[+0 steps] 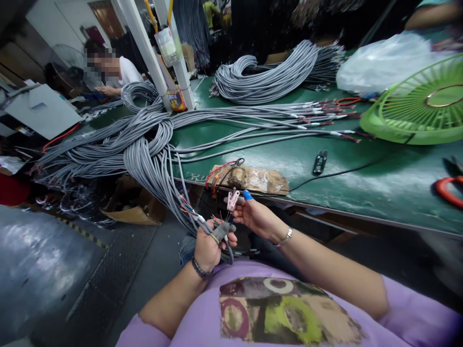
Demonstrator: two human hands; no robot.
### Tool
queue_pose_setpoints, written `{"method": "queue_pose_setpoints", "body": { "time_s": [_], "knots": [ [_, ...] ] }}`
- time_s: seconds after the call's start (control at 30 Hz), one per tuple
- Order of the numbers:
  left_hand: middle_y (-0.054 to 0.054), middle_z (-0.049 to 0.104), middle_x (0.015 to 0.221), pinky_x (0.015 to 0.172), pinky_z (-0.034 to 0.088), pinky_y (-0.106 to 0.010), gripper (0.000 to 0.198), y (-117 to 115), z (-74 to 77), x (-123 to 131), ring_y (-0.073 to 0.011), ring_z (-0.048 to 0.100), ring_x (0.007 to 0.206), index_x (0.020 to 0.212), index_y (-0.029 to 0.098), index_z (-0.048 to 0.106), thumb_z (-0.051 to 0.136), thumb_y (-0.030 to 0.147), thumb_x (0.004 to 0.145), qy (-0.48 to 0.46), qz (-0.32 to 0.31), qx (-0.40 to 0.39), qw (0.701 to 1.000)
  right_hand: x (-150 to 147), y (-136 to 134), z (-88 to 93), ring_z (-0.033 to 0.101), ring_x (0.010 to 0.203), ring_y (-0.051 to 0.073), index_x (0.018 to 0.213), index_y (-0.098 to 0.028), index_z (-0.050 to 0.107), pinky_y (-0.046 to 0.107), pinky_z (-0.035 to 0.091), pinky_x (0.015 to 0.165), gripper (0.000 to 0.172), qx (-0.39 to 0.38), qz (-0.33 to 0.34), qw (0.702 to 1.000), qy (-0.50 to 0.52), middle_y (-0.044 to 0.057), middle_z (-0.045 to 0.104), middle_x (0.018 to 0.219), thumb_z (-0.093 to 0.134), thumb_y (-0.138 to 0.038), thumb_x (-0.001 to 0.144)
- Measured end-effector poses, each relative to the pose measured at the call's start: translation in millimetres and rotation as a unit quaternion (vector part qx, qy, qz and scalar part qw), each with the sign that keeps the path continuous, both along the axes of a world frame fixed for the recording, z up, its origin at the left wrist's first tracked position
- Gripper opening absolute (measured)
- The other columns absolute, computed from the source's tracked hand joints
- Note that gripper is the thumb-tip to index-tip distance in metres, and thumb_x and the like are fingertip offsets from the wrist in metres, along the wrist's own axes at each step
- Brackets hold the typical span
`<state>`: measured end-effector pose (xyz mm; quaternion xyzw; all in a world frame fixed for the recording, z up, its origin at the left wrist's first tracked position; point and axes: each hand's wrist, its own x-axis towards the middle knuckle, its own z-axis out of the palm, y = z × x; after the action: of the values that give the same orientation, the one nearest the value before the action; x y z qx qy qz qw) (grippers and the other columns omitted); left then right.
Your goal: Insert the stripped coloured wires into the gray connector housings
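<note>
My left hand [208, 248], a grey cover on its thumb, is closed around a grey cable [229, 253]. Thin coloured wires [218, 220] fan out of the cable end above the thumb. More grey cables with bare coloured wires [186, 206] run past this hand's left side. Just to the right, my right hand [258, 218] has a blue cover on one fingertip and pinches a small pink clip-like tool [233, 199]. The tool is above the wire ends; whether it touches them I cannot tell.
A wooden block [260, 179] lies at the edge of the green table [347, 185]. Farther off are grey cable bundles [267, 79], black snips [320, 163], a green fan [408, 108] and red-handled pliers [446, 190]. A co-worker [126, 72] sits at the back left.
</note>
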<state>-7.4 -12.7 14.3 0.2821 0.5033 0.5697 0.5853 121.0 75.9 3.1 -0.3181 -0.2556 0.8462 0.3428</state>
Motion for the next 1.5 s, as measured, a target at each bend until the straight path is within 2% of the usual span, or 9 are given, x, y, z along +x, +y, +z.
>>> {"method": "queue_pose_setpoints", "body": {
  "time_s": [0.17, 0.33, 0.53, 0.63, 0.8, 0.9, 1.17, 1.33, 1.5],
  "knots": [
    [-0.004, 0.063, 0.05, 0.035, 0.025, -0.017, 0.03, 7.8, 7.3, 3.4, -0.0111, 0.057, 0.04, 0.067, 0.011, 0.064, 0.072, 0.04, 0.064, -0.005, -0.023, 0.0, 1.0, -8.3, 5.0, 10.8, 0.049, 0.054, 0.009, 0.075, -0.014, 0.063, 0.021, 0.04, 0.052, 0.04, 0.078, 0.016, 0.997, -0.007, 0.0, 0.057, 0.059, 0.066, -0.053, 0.072],
    [-0.004, 0.062, 0.049, 0.036, 0.024, -0.018, 0.033, 14.3, 6.7, 3.6, -0.0113, 0.056, 0.039, 0.065, 0.011, 0.064, 0.072, 0.043, 0.063, -0.002, -0.042, -0.014, 0.999, -11.6, 5.6, 10.7, 0.049, 0.055, 0.01, 0.08, -0.014, 0.066, 0.021, 0.04, 0.051, 0.036, 0.031, -0.01, 0.999, 0.014, 0.001, 0.058, 0.063, 0.065, -0.05, 0.074],
    [-0.004, 0.062, 0.049, 0.036, 0.023, -0.019, 0.032, 18.7, -1.3, 4.5, -0.0113, 0.056, 0.039, 0.066, 0.011, 0.064, 0.07, 0.043, 0.065, 0.018, -0.063, -0.02, 0.998, -17.2, 6.5, 6.7, 0.05, 0.055, 0.009, 0.07, -0.015, 0.064, 0.021, 0.042, 0.053, 0.031, 0.019, -0.066, 0.997, 0.025, 0.0, 0.058, 0.062, 0.072, -0.045, 0.068],
    [-0.004, 0.062, 0.049, 0.036, 0.023, -0.019, 0.032, 19.8, -3.8, 4.7, -0.0114, 0.055, 0.039, 0.067, 0.012, 0.064, 0.07, 0.043, 0.065, 0.025, -0.062, -0.028, 0.997, -18.7, 6.3, 4.0, 0.049, 0.054, 0.01, 0.07, -0.016, 0.063, 0.022, 0.042, 0.053, 0.032, 0.019, -0.071, 0.997, 0.026, 0.0, 0.057, 0.061, 0.072, -0.047, 0.068],
    [-0.005, 0.062, 0.049, 0.036, 0.023, -0.019, 0.035, 17.2, -2.9, 4.9, -0.0113, 0.055, 0.038, 0.065, 0.011, 0.063, 0.071, 0.045, 0.063, 0.025, -0.061, -0.035, 0.997, -15.9, 4.5, 2.0, 0.047, 0.052, 0.01, 0.071, -0.016, 0.061, 0.022, 0.04, 0.049, 0.04, 0.012, -0.026, 0.998, 0.049, 0.0, 0.056, 0.06, 0.064, -0.056, 0.072],
    [-0.004, 0.062, 0.048, 0.036, 0.023, -0.019, 0.034, 12.3, -1.5, 4.5, -0.0113, 0.055, 0.038, 0.064, 0.012, 0.062, 0.072, 0.044, 0.063, 0.022, -0.059, -0.032, 0.997, -12.1, 4.1, 4.2, 0.05, 0.055, 0.011, 0.075, -0.017, 0.061, 0.022, 0.043, 0.052, 0.041, -0.004, -0.008, 0.999, 0.052, 0.002, 0.057, 0.064, 0.06, -0.058, 0.074],
    [-0.002, 0.062, 0.049, 0.036, 0.027, -0.019, 0.034, 7.3, 3.1, 4.3, -0.0106, 0.055, 0.039, 0.067, 0.013, 0.062, 0.072, 0.045, 0.062, 0.009, -0.017, -0.017, 1.0, -6.3, 2.3, 10.0, 0.05, 0.059, 0.01, 0.077, -0.016, 0.064, 0.02, 0.045, 0.054, 0.02, 0.044, -0.007, 0.999, 0.025, 0.001, 0.059, 0.068, 0.067, -0.035, 0.074],
    [-0.002, 0.061, 0.049, 0.036, 0.028, -0.018, 0.037, 12.4, 4.4, 6.5, -0.0105, 0.055, 0.04, 0.067, 0.013, 0.062, 0.071, 0.048, 0.062, -0.004, 0.001, -0.005, 1.0, -7.8, 0.9, 8.0, 0.049, 0.057, 0.011, 0.075, -0.015, 0.065, 0.021, 0.045, 0.052, 0.028, 0.035, -0.014, 0.999, 0.031, 0.003, 0.059, 0.066, 0.063, -0.043, 0.077],
    [-0.002, 0.061, 0.049, 0.036, 0.028, -0.017, 0.032, 14.3, 1.6, 7.5, -0.0099, 0.055, 0.04, 0.067, 0.012, 0.061, 0.07, 0.043, 0.066, -0.018, 0.005, -0.005, 1.0, -10.6, 4.0, -0.9, 0.051, 0.059, 0.011, 0.076, -0.016, 0.065, 0.023, 0.046, 0.054, 0.032, 0.042, -0.019, 0.997, 0.054, 0.004, 0.061, 0.071, 0.065, -0.048, 0.075]
  ]
}}
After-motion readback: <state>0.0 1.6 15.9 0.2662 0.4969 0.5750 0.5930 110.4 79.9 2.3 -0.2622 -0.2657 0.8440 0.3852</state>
